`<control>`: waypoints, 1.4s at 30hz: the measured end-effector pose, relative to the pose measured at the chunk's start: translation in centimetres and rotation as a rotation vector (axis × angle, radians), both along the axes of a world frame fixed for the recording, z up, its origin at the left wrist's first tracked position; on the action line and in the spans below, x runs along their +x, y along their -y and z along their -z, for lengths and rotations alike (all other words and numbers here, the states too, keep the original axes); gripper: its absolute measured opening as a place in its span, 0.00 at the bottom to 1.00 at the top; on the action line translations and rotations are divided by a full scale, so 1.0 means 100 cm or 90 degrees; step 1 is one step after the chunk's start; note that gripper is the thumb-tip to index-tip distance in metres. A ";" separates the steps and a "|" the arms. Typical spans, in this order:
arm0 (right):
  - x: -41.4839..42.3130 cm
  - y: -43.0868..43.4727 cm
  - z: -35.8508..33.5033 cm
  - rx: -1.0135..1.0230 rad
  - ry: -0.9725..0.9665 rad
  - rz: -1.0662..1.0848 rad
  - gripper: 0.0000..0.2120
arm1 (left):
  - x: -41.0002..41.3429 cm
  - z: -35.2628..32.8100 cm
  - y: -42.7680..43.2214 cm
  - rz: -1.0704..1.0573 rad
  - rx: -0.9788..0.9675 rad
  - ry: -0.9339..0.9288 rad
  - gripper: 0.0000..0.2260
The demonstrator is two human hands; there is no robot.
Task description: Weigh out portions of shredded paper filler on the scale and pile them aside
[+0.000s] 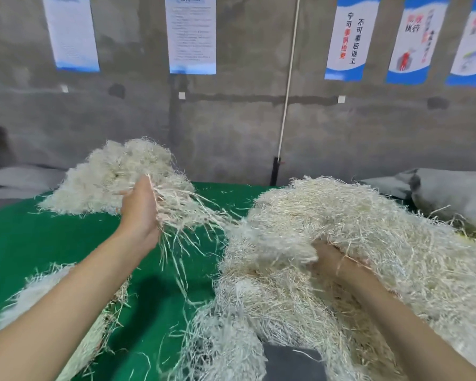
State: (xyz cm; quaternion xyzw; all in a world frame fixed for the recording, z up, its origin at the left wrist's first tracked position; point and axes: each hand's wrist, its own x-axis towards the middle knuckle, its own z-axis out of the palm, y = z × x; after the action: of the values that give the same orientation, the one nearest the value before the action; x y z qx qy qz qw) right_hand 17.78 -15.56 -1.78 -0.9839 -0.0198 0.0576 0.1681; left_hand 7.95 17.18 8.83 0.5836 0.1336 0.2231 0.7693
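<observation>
I stood near the green bench (39, 243) and watched a person working with bare arms over it. Most of the shredded paper filler (355, 229) lay in one big pale heap on the right half of the bench, spilling towards the near edge. The right hand (334, 261) was sunk into that heap from the near side, with only its back and the wrist showing. Its fingers were buried in the strands, so I could not tell whether they were gripping or lying loose.

The left hand (140, 213) was raised over the middle of the bench, thumb (146, 182) uppermost, and its fingers were closed into a bunch of filler. Long loose strands (187, 215) hung from its palm and trailed across to the heap on the right. Behind and above that hand was a second fluffy mass (107, 174), whose lower left edge looked to touch the bench. I could not tell how much of it the hand carried and how much sat there on its own.

A third, smaller pile (33, 306) lay at the near left corner, partly under the left forearm. At the near edge a dark grey flat surface (294, 364) showed between the strands, though I could not make out what it was. Grey sacks (451, 193) lay at the far right and white bags (19, 177) at the far left. Behind them was a bare concrete wall (231, 119) with blue-and-white posters (191, 34) and a thin white pipe (289, 78) running down it
</observation>
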 end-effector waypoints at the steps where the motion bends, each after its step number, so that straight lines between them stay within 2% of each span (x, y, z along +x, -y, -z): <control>1: -0.007 -0.008 -0.007 -0.062 0.010 -0.032 0.32 | -0.002 0.004 0.005 0.033 0.011 -0.020 0.25; 3: -0.025 -0.024 -0.028 -0.142 0.045 -0.105 0.41 | -0.008 0.012 0.023 0.085 0.052 -0.046 0.27; 7: -0.065 -0.057 -0.062 0.011 0.104 -0.250 0.57 | -0.016 0.012 0.053 0.174 0.088 -0.029 0.26; 9: -0.074 -0.074 -0.060 -0.037 0.146 -0.278 0.58 | -0.024 0.002 0.060 0.203 0.061 0.003 0.24; 10: -0.076 -0.081 -0.054 -0.083 0.153 -0.282 0.58 | -0.026 -0.004 0.064 0.217 0.031 0.015 0.23; 12: -0.074 -0.093 -0.039 -0.155 0.128 -0.268 0.52 | -0.028 -0.013 0.069 0.249 -0.017 0.030 0.30; 13: -0.068 -0.094 -0.029 -0.165 0.113 -0.247 0.45 | -0.029 -0.018 0.069 0.264 -0.030 0.036 0.32; 16: -0.050 -0.085 -0.004 -0.101 0.100 -0.201 0.08 | -0.030 -0.023 0.067 0.276 -0.058 0.069 0.33; 20: -0.022 -0.051 0.022 -0.125 0.135 -0.179 0.08 | -0.033 -0.016 0.064 0.274 -0.093 0.076 0.29; 23: -0.007 -0.025 0.032 -0.165 0.058 -0.159 0.24 | -0.035 -0.012 0.062 0.272 -0.100 0.035 0.14; 25: -0.008 -0.019 0.034 -0.180 -0.016 -0.134 0.30 | -0.035 -0.013 0.059 0.293 -0.116 0.045 0.20; 27: -0.011 -0.024 0.028 -0.221 -0.036 -0.132 0.31 | -0.037 -0.019 0.059 0.342 -0.129 0.074 0.24; 30: -0.021 -0.044 -0.010 -0.227 -0.068 -0.182 0.29 | -0.036 -0.017 0.067 0.342 0.007 0.014 0.17; 32: -0.032 -0.047 -0.047 -0.178 -0.102 -0.225 0.36 | -0.036 -0.007 0.073 0.338 0.127 -0.050 0.15; 34: -0.048 -0.036 -0.087 -0.116 -0.096 -0.285 0.39 | -0.038 0.002 0.079 0.378 0.226 -0.082 0.21; 36: -0.070 -0.021 -0.116 0.050 -0.075 -0.310 0.29 | -0.038 0.012 0.082 0.412 0.341 -0.092 0.29; 39: -0.101 -0.007 -0.127 0.400 0.059 -0.209 0.12 | -0.045 0.019 0.088 0.548 0.542 -0.099 0.34; 40: -0.112 -0.006 -0.123 0.466 0.077 -0.180 0.11 | -0.048 0.022 0.092 0.601 0.605 -0.097 0.32; 42: -0.136 -0.008 -0.103 0.469 0.028 -0.200 0.17 | -0.052 0.027 0.100 0.675 0.728 -0.072 0.25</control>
State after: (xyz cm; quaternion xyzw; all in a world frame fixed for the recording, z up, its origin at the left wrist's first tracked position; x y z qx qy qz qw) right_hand 4.21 -14.78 8.53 -0.8437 -0.1927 0.0502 0.4986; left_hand 2.74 7.19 6.11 0.8858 -0.2598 -0.1698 0.3451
